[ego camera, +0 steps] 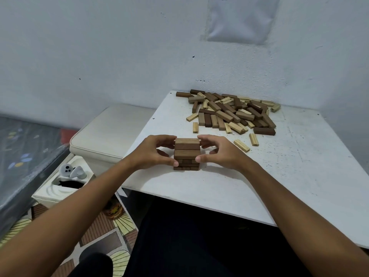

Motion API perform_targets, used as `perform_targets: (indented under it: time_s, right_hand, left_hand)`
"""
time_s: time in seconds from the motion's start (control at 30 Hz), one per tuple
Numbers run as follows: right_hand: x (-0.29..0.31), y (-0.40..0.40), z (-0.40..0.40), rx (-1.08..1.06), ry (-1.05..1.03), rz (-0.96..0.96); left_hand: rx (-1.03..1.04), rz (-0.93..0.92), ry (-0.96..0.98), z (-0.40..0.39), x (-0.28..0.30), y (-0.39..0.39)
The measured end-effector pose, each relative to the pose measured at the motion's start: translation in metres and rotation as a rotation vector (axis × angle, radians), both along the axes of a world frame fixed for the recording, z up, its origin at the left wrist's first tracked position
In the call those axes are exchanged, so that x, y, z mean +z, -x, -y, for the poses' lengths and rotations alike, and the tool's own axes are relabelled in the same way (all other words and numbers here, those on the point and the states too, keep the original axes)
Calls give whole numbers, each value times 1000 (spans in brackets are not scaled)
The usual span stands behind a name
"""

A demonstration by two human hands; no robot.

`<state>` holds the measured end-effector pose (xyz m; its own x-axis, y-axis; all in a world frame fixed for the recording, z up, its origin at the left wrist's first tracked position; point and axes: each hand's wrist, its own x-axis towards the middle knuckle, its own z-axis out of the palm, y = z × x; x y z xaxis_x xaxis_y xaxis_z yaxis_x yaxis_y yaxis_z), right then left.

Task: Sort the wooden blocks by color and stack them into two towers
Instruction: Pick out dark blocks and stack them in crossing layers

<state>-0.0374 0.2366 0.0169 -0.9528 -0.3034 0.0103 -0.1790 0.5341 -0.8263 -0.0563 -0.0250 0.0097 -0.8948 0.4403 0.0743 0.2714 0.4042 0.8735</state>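
Both forearms run out of the lower corners of the frame, elbows unseen. The left hand (153, 151) and right hand (217, 152) cover the side faces of a short brown tower (187, 153), so how many blocks make each lower layer cannot be counted. In the loose pile (231, 112) behind it, many blocks lie buried under others. The white table (299, 176) is cut off at the right edge. A sheet on the wall (241, 19) is cropped at the top, its small print too fine to read. Under the table edge, a round patterned object (113, 211) on the floor is half hidden and unidentifiable.
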Motion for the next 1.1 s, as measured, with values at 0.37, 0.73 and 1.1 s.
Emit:
perform_targets:
  time_s: [0.37, 0.73, 1.1]
  right_hand:
    - [18, 4, -22, -78, 17, -78]
    - [27, 88, -65, -271, -30, -247]
    - [17, 156, -51, -21, -662, -201]
  left_hand:
    - [-7, -61, 46, 1, 27, 18]
    - [-15, -224, 281, -65, 32, 115]
    - [-57, -312, 529, -98, 4, 162]
